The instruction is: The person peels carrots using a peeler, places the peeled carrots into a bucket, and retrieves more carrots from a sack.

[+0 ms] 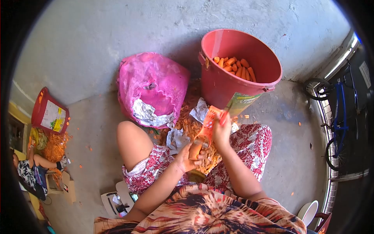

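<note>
Low between my knees, my left hand point(188, 159) is wrapped round a carrot point(195, 150). My right hand point(221, 132) grips an orange peeler point(209, 124), whose lower end lies against the top of the carrot. Under both hands is a heap of carrot peelings point(186, 125) with crumpled white paper point(177, 140) on it. Just beyond my right hand stands a large red bucket point(218, 87) with peeled carrots point(235, 67) inside.
A pink mesh sack point(156, 78) leans by the wall. At the left, another person point(33, 167) sits near a smaller red bucket point(42, 111) and peelings point(56, 146). A blue bicycle point(341, 117) and white basin point(307, 212) are at the right.
</note>
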Demonstrator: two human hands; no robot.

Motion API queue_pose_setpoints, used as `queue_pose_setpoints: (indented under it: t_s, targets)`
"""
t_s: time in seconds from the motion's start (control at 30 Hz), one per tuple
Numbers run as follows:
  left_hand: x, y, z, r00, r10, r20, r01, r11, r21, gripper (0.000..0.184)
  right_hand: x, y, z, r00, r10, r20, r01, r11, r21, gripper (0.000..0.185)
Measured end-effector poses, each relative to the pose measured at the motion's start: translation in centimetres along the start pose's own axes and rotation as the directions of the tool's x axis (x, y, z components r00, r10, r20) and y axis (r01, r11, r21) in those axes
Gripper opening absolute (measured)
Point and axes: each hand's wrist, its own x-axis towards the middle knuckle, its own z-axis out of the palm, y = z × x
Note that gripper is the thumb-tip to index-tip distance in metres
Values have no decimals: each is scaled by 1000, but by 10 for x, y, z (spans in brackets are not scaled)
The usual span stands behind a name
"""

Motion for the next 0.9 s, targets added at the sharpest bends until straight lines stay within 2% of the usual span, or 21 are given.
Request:
queue_pose_setpoints:
  t_s: [0.03,0.07,0.13,0.17,0.27,0.3,0.37,0.47,0.5,0.53,0.57,0.67,0.83,0.87,0.9]
  targets:
    - [-2,-3,3,999,45,5,-44,996,-77,38,-9,4,4,998,-18,61,18,1000,-2,8]
    - [-2,-4,1,994,77,-73,-79,997,-27,37,-16,7,7,992,-34,118,34,999,-1,10]
    - [0,-3,1,965,146,-218,-130,988,85,36,-26,-19,4,980,-31,196,65,984,-167,14]
    - [-3,-4,8,942,172,-289,-159,985,68,32,-29,-20,5,975,-92,204,118,985,-122,17]
    - [0,-3,22,958,177,-227,-168,984,59,28,-29,-20,3,971,-143,190,172,974,-147,20]
    - [0,-4,23,962,187,-198,-179,982,60,27,-28,-19,1,971,-98,216,132,980,-148,22]
    - [-1,-4,25,969,203,-143,-196,979,63,26,-29,-24,-1,975,-108,196,138,979,-148,21]
    - [0,-9,26,958,192,-212,-184,981,59,27,-28,-22,-4,976,-148,161,174,971,-164,18]
    - [0,-8,23,972,168,-166,-160,985,63,28,-25,-19,-4,974,-169,149,194,966,-172,17]
    - [2,-8,16,982,144,-120,-137,988,67,29,-14,-6,-2,973,-217,76,225,967,-122,14]
    - [2,-8,12,990,119,-72,-114,991,70,30,2,6,-1,950,-305,-71,298,949,-99,12]
    - [0,-13,11,996,21,-89,-14,997,78,32,38,5,-21,974,27,-223,-57,990,-132,13]
    - [0,-10,27,966,125,-227,-120,992,34,35,10,6,-11,990,-124,-62,116,987,-108,13]
    - [2,-8,20,971,130,-200,-125,991,39,35,-1,7,-6,988,-154,-25,152,984,-93,13]
    - [4,-6,17,975,135,-176,-129,991,45,34,-10,3,-4,992,-116,40,120,989,-91,13]
